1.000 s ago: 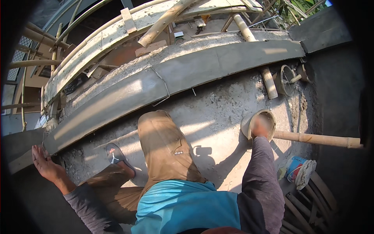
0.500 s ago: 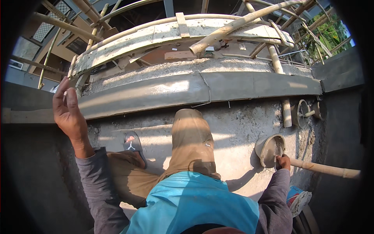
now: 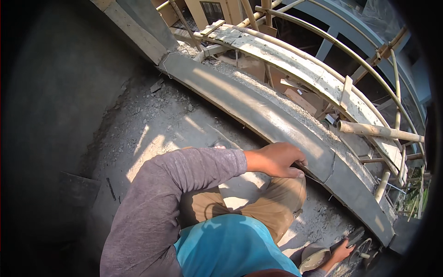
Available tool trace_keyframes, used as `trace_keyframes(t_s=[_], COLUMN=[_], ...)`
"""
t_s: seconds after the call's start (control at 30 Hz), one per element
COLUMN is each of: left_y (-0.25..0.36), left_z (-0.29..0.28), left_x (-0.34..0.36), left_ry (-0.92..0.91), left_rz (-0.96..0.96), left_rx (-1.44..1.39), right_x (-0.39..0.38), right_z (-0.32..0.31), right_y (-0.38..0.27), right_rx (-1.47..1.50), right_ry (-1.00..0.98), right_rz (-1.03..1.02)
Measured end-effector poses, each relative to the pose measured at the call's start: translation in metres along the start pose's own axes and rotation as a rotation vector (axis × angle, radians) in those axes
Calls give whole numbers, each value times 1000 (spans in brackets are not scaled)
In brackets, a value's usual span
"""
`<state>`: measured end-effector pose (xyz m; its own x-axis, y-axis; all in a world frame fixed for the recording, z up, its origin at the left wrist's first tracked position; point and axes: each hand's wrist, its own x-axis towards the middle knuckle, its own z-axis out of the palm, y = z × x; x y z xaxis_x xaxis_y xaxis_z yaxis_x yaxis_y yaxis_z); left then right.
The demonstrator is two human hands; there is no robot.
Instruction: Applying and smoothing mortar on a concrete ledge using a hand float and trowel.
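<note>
My left hand (image 3: 278,159) reaches across in front of me to the inner edge of a smooth grey cement ledge (image 3: 258,111). Its fingers curl loosely with a gap to the thumb, and nothing shows between them. A thin bent metal rod (image 3: 333,162) wraps around the ledge just beyond the fingertips. At the lower right, my right hand (image 3: 342,251) is closed on a flat grey tool (image 3: 356,236), which looks like a trowel. It is beside a bucket (image 3: 315,259) whose contents I cannot make out.
Bamboo scaffolding with a mortar-splashed plank (image 3: 300,69) runs beyond the ledge. A cut bamboo pole (image 3: 364,129) juts toward me. Dark grey walls (image 3: 50,92) rise on the left. Rubble (image 3: 157,87) lies in the floor corner. My bent knee (image 3: 288,191) is close to the ledge.
The view has swung left and tilted. My left hand has come from raised at the left to the ledge's edge. My right hand has moved from the bucket's rim to beyond it, with the grey tool.
</note>
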<state>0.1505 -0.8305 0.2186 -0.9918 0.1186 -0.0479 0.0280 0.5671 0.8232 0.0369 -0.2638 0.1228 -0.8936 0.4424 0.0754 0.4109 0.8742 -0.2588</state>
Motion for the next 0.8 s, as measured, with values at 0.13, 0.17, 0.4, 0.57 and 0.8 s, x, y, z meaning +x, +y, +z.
trace_keyframes(t_s=[0.13, 0.17, 0.4, 0.57, 0.8], left_y=[12, 13, -30, -92, -189], left_z=[26, 34, 10, -36, -76], left_x=[6, 4, -2, -15, -68], left_ry=[-137, -129, 252, 682, 874], left_rz=[-24, -25, -339, -418, -263], left_rx=[-383, -384, -443, -391, -784], right_x=[-69, -92, -237, -293, -351], right_z=[41, 47, 65, 68, 103], right_y=[-154, -189, -382, -444, -490], right_rx=[675, 678, 842, 759, 999], right_ry=[-313, -362, -581, -515, -1262], right_rz=[-380, -436, -561, -951, -1051])
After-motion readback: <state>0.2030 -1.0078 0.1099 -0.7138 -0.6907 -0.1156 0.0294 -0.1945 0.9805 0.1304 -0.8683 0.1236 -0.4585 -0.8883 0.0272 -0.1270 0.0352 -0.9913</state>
